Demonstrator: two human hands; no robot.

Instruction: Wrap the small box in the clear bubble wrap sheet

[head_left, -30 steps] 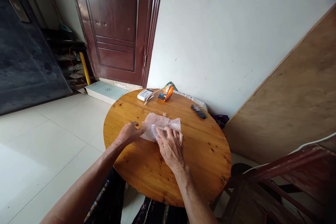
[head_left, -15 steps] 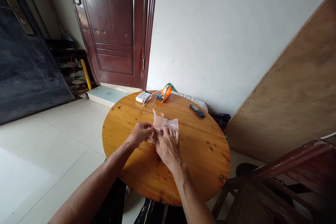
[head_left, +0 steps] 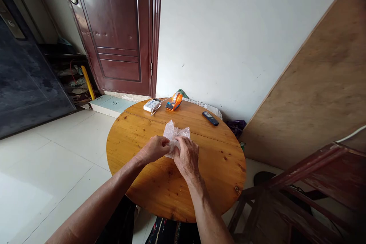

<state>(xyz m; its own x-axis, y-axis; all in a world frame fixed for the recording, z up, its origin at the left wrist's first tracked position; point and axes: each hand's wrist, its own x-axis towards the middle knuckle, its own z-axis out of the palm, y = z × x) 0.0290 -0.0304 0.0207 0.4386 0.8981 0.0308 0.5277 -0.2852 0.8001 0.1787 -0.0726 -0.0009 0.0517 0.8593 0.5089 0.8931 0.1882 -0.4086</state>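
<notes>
A small sheet of clear bubble wrap [head_left: 176,134] is folded up over the middle of a round wooden table [head_left: 160,190]. My left hand [head_left: 154,148] pinches its left edge with closed fingers. My right hand [head_left: 187,157] grips its near right part, fingers curled round it. The two hands almost touch. Whatever lies inside the wrap is hidden by my fingers.
At the table's far edge lie a white device with a cord [head_left: 151,105], an orange tape dispenser [head_left: 174,101] and a dark remote [head_left: 210,118]. A wooden board [head_left: 314,95] leans on the wall at right. A dark wooden chair [head_left: 300,190] stands near right. A brown door [head_left: 120,30] is behind.
The bubble wrap lay flat and spread out under my hands. Both hands have since come together and folded it up into a smaller, raised bundle.
</notes>
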